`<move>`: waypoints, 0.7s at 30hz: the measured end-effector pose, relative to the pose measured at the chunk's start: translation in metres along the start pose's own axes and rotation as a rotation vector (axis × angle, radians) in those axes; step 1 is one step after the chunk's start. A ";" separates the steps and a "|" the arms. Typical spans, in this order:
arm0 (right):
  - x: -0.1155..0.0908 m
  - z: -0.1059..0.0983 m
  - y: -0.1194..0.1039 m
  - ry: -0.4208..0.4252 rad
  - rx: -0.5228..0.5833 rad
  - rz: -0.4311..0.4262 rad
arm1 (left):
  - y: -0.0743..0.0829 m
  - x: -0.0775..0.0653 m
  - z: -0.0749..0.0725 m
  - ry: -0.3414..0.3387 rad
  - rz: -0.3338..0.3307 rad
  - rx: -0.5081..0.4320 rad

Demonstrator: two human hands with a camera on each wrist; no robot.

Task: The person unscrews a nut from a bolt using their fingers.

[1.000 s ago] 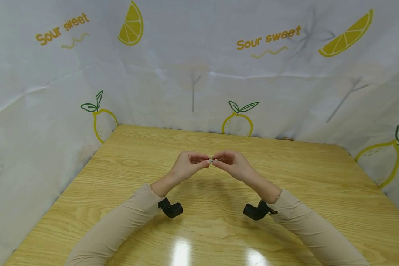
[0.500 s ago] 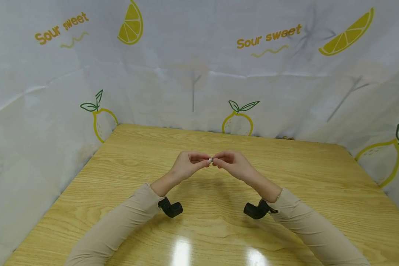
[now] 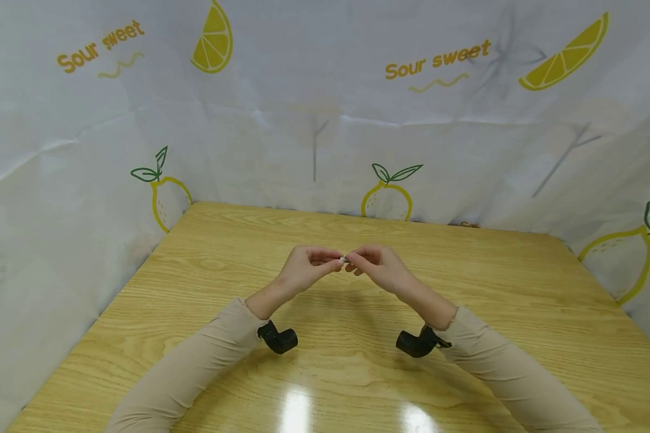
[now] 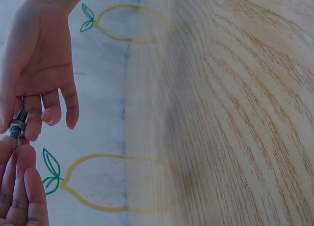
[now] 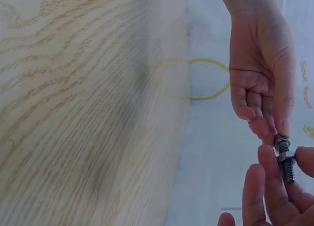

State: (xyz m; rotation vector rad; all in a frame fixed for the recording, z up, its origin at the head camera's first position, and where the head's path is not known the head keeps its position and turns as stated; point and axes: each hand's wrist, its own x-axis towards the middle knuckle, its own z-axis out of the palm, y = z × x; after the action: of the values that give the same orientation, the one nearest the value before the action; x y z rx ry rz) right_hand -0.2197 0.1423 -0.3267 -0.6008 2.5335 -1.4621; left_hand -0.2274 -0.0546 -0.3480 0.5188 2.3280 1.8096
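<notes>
A small metal bolt (image 5: 290,176) is held between my two hands above the table. My left hand (image 3: 301,266) pinches its head end between thumb and fingers. Partway along the threads sits a hex nut (image 5: 286,158), with bare thread on both sides of it. The thumb and index finger of my right hand (image 3: 386,268) pinch the nut, its other fingers loosely bent below. In the left wrist view, the threaded tip points toward the right palm. Fingertips cover most of both parts in the head view.
A wood-grain table (image 3: 346,385) lies beneath the hands. White cloth (image 3: 281,150) printed with lemons stands behind it and along both sides. Each wrist bears a black camera mount (image 3: 278,338).
The right thumb has slid forward over the nut and the right fingers have rolled down and back. The left hand stays still, its hold on the bolt unchanged.
</notes>
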 end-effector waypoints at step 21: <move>-0.001 0.000 0.001 -0.009 -0.002 0.060 | 0.001 0.000 -0.001 0.005 -0.005 -0.008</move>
State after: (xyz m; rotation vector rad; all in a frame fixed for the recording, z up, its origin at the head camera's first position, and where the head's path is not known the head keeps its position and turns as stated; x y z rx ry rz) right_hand -0.2192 0.1433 -0.3272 -0.5255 2.5228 -1.4339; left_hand -0.2272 -0.0550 -0.3472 0.5070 2.3219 1.8193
